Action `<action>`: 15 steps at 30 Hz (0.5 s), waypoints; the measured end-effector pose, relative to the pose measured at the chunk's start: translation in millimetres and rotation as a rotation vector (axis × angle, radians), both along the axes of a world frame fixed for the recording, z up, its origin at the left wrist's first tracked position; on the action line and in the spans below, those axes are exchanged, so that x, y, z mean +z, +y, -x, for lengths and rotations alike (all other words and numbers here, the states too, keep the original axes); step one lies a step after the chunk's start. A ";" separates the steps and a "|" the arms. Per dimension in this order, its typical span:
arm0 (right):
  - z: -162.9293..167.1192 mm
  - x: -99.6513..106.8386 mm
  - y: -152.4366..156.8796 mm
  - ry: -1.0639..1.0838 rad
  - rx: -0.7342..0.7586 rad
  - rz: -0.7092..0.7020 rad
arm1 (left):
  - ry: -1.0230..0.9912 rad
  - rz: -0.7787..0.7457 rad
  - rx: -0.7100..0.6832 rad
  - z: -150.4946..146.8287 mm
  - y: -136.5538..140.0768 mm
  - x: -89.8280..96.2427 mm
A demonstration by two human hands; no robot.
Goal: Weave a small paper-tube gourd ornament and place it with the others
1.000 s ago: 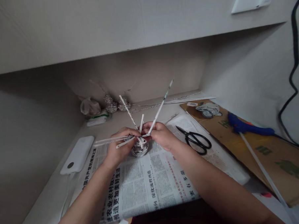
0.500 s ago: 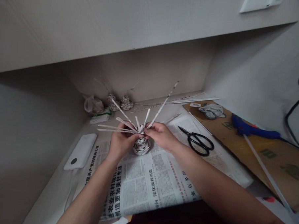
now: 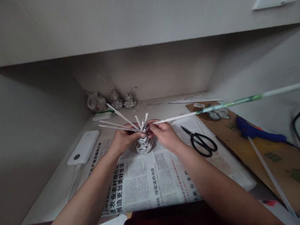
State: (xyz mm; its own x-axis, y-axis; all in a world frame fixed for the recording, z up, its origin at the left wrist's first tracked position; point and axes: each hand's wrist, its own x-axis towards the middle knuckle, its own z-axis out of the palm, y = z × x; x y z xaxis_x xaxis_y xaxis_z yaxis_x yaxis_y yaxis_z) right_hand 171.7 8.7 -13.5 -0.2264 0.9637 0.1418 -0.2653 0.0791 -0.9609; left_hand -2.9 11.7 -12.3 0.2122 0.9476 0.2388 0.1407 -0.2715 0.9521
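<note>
The left hand (image 3: pixel 122 140) is closed around the neck of the woven pot (image 3: pixel 144 145); the right hand (image 3: pixel 165 134) pinches a long tube (image 3: pixel 226 105) beside it. The pot stands nearly upright over the newspaper (image 3: pixel 136 188), spokes (image 3: pixel 123 117) fanning up and left. The tube points right, rising slightly. Newsprint headlines read 创造更加美好生活 and 深化流程再造.

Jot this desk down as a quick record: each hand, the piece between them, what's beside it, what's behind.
Left hand: gripping the woven piece near its top
Right hand: pinching a long paper tube with a green patch
Woven piece: rounded, short paper tubes fanning from its top
Surface: newspaper spread below
Right side: black scissors; blue glue gun on cardboard
Left side: white device with cable
Back: two similar woven pieces
</note>
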 end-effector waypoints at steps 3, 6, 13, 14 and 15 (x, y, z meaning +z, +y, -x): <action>-0.4 0.8 0.5 0.041 0.013 0.036 | -0.027 0.016 -0.021 -0.9 -0.5 2.1; -1.4 2.1 0.9 0.080 0.007 0.091 | -0.043 0.016 -0.100 0.4 0.5 4.2; -2.6 4.8 -1.3 0.101 0.008 0.134 | 0.095 -0.013 -0.148 7.3 2.8 9.1; -2.4 5.2 -1.7 0.104 0.001 0.137 | 0.115 -0.040 -0.133 7.3 2.5 9.1; -2.3 5.6 -2.2 0.103 -0.004 0.137 | 0.125 -0.053 -0.131 6.9 1.9 8.7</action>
